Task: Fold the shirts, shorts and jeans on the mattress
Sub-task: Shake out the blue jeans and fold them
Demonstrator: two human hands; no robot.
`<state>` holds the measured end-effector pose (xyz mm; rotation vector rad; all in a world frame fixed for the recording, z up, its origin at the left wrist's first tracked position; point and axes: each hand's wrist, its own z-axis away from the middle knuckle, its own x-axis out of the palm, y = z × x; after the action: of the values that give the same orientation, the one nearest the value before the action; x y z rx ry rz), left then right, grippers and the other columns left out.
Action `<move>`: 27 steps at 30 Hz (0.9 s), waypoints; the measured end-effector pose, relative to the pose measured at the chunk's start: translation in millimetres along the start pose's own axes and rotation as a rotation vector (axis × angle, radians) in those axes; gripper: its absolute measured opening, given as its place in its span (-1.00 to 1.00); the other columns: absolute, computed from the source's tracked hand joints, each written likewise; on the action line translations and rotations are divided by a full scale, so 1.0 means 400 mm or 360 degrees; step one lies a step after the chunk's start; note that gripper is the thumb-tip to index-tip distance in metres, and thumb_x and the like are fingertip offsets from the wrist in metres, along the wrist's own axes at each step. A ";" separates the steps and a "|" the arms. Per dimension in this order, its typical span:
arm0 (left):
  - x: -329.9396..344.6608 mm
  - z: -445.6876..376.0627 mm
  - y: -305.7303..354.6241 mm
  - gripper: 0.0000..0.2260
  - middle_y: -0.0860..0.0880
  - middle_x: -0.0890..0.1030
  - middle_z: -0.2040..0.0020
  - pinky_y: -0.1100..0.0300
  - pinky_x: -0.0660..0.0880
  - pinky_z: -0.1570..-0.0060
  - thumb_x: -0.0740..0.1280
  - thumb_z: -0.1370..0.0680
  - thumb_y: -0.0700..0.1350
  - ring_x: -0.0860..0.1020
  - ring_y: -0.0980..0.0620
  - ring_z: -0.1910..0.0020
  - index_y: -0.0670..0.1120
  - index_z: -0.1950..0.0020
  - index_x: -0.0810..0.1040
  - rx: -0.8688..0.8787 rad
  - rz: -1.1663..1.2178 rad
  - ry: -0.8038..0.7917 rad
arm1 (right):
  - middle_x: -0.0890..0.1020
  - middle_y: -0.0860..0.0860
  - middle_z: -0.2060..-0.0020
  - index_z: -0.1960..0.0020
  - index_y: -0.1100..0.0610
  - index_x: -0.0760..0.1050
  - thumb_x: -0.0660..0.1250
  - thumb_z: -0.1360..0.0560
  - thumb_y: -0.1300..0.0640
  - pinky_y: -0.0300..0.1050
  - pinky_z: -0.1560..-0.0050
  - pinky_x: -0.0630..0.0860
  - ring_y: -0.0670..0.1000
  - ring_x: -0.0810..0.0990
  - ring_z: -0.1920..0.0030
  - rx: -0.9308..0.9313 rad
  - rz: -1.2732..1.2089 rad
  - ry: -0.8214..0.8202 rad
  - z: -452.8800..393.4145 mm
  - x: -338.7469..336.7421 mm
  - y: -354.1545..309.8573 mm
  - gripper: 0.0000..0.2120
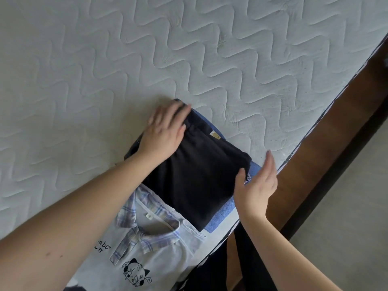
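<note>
A folded black garment [201,175] with a small gold tag lies on top of a folded blue piece [220,215] near the mattress's right edge. My left hand [165,131] rests flat on its far left corner, fingers straight. At the garment's right edge my right hand [257,183] is held open, thumb touching the black cloth. A folded white shirt [147,248] with a plaid collar and a cat print lies just in front, partly under my left forearm.
The quilted white mattress [189,59] stretches far and left. Its right edge [315,127] runs diagonally beside a brown wooden bed frame [327,160] and pale floor [357,217]. Dark cloth [247,261] hangs below the edge by my right forearm.
</note>
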<state>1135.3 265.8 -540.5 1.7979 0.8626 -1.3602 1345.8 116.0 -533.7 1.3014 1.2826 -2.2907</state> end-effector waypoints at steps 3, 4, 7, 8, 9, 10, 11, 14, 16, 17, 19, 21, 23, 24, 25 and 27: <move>0.028 0.033 0.028 -0.60 -0.10 0.44 -0.45 -0.07 0.22 -0.48 0.19 -0.64 -0.18 0.37 -0.08 -0.46 -0.11 -0.49 0.38 0.0457 -0.0011 -0.0081 | 0.23 0.08 -0.54 -0.57 0.18 0.12 0.25 -0.57 0.19 0.02 -0.56 -0.03 0.06 0.13 -0.55 -0.0541 0.0171 -0.0122 0.015 0.036 -0.046 -0.39; 0.040 0.043 0.026 -0.59 -0.08 0.38 -0.50 -0.07 0.20 -0.50 0.15 -0.67 -0.11 0.31 -0.06 -0.50 -0.10 -0.53 0.32 0.0489 -0.0091 -0.0183 | 0.22 0.09 -0.55 -0.57 0.20 0.13 0.24 -0.58 0.18 0.03 -0.56 -0.04 0.07 0.11 -0.56 -0.0647 0.0250 -0.0172 0.016 0.055 -0.061 -0.40; 0.084 0.053 -0.005 -0.49 -0.05 0.12 -0.61 -0.06 0.11 -0.53 0.00 -0.71 0.09 0.08 -0.02 -0.59 -0.08 -0.62 0.05 0.0498 -0.0318 -0.0397 | 0.15 0.07 -0.57 -0.58 0.19 0.10 0.20 -0.62 0.05 0.05 -0.57 -0.06 0.07 0.07 -0.58 -0.0813 0.0494 -0.0393 -0.003 0.117 -0.083 -0.40; 0.100 0.052 -0.017 -0.47 -0.04 0.07 -0.62 -0.06 0.10 -0.53 -0.02 -0.71 0.11 0.05 -0.02 -0.59 -0.07 -0.62 0.00 0.0507 -0.0343 -0.0408 | 0.10 0.07 -0.58 -0.59 0.17 0.06 0.16 -0.63 -0.03 0.03 -0.57 -0.11 0.06 0.03 -0.58 -0.0821 0.0591 -0.0462 -0.012 0.134 -0.074 -0.38; 0.118 0.050 -0.028 -0.47 -0.03 0.06 -0.62 -0.07 0.10 -0.53 -0.03 -0.71 0.13 0.04 -0.02 -0.59 -0.05 -0.63 -0.01 0.0514 -0.0343 -0.0397 | 0.05 0.07 -0.59 -0.60 0.16 0.01 0.11 -0.63 -0.11 0.01 -0.56 -0.16 0.07 0.00 -0.59 -0.0803 0.0685 -0.0504 -0.024 0.147 -0.059 -0.35; 0.134 0.049 -0.036 -0.47 -0.01 0.05 -0.62 -0.07 0.11 -0.53 -0.03 -0.70 0.14 0.04 -0.02 -0.59 -0.04 -0.63 -0.01 0.0519 -0.0329 -0.0388 | 0.03 0.09 -0.59 -0.61 0.15 -0.04 0.06 -0.63 -0.18 0.01 -0.56 -0.19 0.08 -0.02 -0.59 -0.0759 0.0767 -0.0520 -0.037 0.156 -0.040 -0.31; 0.145 0.048 -0.042 -0.47 0.00 0.06 -0.62 -0.08 0.12 -0.52 -0.02 -0.70 0.14 0.05 -0.02 -0.59 -0.02 -0.63 0.00 0.0517 -0.0315 -0.0392 | 0.03 0.10 -0.59 -0.61 0.14 -0.07 0.00 -0.61 -0.24 0.02 -0.56 -0.19 0.09 -0.03 -0.59 -0.0697 0.0836 -0.0527 -0.047 0.158 -0.021 -0.28; 0.153 0.048 -0.042 -0.48 -0.02 0.10 -0.61 -0.11 0.12 -0.51 0.02 -0.69 0.14 0.08 -0.05 -0.59 0.01 -0.62 0.06 0.0474 -0.0294 -0.0405 | 0.00 0.09 -0.60 -0.61 0.13 -0.14 -0.15 -0.56 -0.38 0.06 -0.57 -0.17 0.08 -0.08 -0.59 -0.0540 0.0993 -0.0597 -0.067 0.134 0.037 -0.18; 0.135 0.042 -0.034 -0.49 -0.04 0.11 -0.61 -0.11 0.10 -0.52 0.02 -0.69 0.15 0.09 -0.05 -0.58 0.00 -0.61 0.09 0.0465 -0.0275 -0.0435 | -0.01 0.07 -0.60 -0.61 0.13 -0.17 -0.22 -0.54 -0.41 0.05 -0.57 -0.16 0.06 -0.10 -0.59 -0.0521 0.1071 -0.0652 -0.071 0.102 0.065 -0.16; 0.123 0.039 -0.030 -0.49 -0.06 0.10 -0.61 -0.11 0.08 -0.53 0.02 -0.69 0.14 0.08 -0.04 -0.59 -0.01 -0.61 0.09 0.0453 -0.0258 -0.0445 | -0.03 0.07 -0.60 -0.60 0.13 -0.19 -0.23 -0.54 -0.40 0.05 -0.57 -0.16 0.05 -0.12 -0.59 -0.0530 0.1097 -0.0656 -0.070 0.087 0.073 -0.17; 0.089 0.040 -0.020 -0.47 -0.07 0.07 -0.62 -0.09 0.02 -0.54 0.03 -0.69 0.12 0.04 -0.04 -0.59 -0.04 -0.62 0.06 0.0374 -0.0231 -0.0427 | -0.05 0.08 -0.60 -0.60 0.15 -0.20 -0.17 -0.58 -0.35 0.05 -0.57 -0.17 0.06 -0.14 -0.59 -0.0555 0.1076 -0.0605 -0.059 0.062 0.070 -0.21; 0.053 0.063 -0.005 -0.47 -0.06 0.06 -0.62 -0.07 0.00 -0.55 0.06 -0.69 0.07 0.03 -0.03 -0.60 -0.07 -0.62 0.06 0.0240 -0.0182 -0.0322 | 0.00 0.10 -0.60 -0.60 0.18 -0.14 -0.04 -0.63 -0.25 0.06 -0.57 -0.10 0.08 -0.08 -0.59 -0.0628 0.0923 -0.0485 -0.028 0.049 0.045 -0.26; 0.025 0.117 0.014 -0.49 -0.05 0.09 -0.61 -0.06 0.03 -0.55 0.09 -0.68 0.00 0.06 -0.03 -0.59 -0.09 -0.61 0.10 0.0112 -0.0099 -0.0186 | 0.08 0.12 -0.58 -0.60 0.20 -0.01 0.07 -0.63 -0.18 0.08 -0.56 -0.01 0.10 0.02 -0.58 -0.0784 0.0755 -0.0411 0.027 0.056 0.012 -0.30; 0.015 0.157 0.025 -0.50 -0.05 0.11 -0.61 -0.06 0.05 -0.54 0.10 -0.68 -0.02 0.08 -0.04 -0.59 -0.10 -0.60 0.13 0.0065 -0.0068 -0.0151 | 0.09 0.12 -0.58 -0.60 0.20 0.02 0.07 -0.62 -0.19 0.10 -0.56 -0.01 0.10 0.03 -0.58 -0.0862 0.0709 -0.0430 0.061 0.068 -0.003 -0.29; 0.008 0.199 0.036 -0.51 -0.06 0.14 -0.60 -0.07 0.07 -0.54 0.11 -0.67 -0.04 0.10 -0.04 -0.58 -0.10 -0.60 0.14 0.0018 -0.0058 -0.0152 | 0.08 0.12 -0.58 -0.60 0.19 0.02 0.07 -0.60 -0.23 0.12 -0.56 -0.02 0.10 0.03 -0.58 -0.0916 0.0694 -0.0490 0.096 0.082 -0.015 -0.27; 0.004 0.272 0.052 -0.52 -0.09 0.18 -0.59 -0.10 0.11 -0.52 0.10 -0.68 -0.02 0.13 -0.07 -0.57 -0.09 -0.59 0.17 -0.0081 -0.0124 -0.0249 | 0.04 0.10 -0.59 -0.60 0.15 0.00 0.05 -0.56 -0.32 0.16 -0.55 -0.06 0.09 -0.02 -0.59 -0.0950 0.0757 -0.0664 0.153 0.109 -0.026 -0.21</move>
<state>1099.4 163.0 -559.8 1.6107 0.8825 -1.4928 1278.0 84.9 -547.4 0.7605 1.2058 -1.5643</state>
